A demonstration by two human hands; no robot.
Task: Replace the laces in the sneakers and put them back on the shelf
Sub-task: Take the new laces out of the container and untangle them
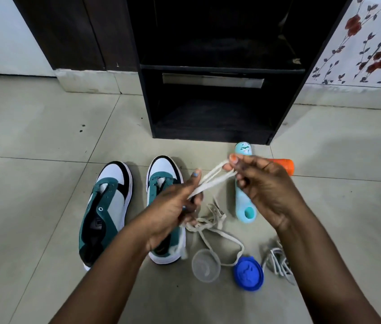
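Both hands are up over the floor w/ a cream flat lace [210,181] stretched between them. The left hand [175,206] has fingers curled around the lace's lower run; the right hand [262,183] pinches the upper end at thumb and fingertips. The taut part runs diagonally, low at the left hand, rising up-right to the right hand, and looks doubled into a loop, though motion blur makes that hard to confirm. The rest of the lace drops below the left hand and lies in loose coils on the tile [44,127] betw. the two forearms.

The left sneaker [107,206] and right sneaker [161,181] sit side by side left of and partly under the left hand, toes pointing away toward the dark shelf unit [220,71], long axes roughly parallel. Both are teal, white and black w/ white soles, eyelets bare, tongues exposed.

A second whitish lace bundle [278,260] lies under the right forearm. A pale blue brush [244,206] lies just under the right hand, w/ an orange object [285,164] beyond it. Near the lace coils: a clear cup [204,268] and a blue lid [248,273].
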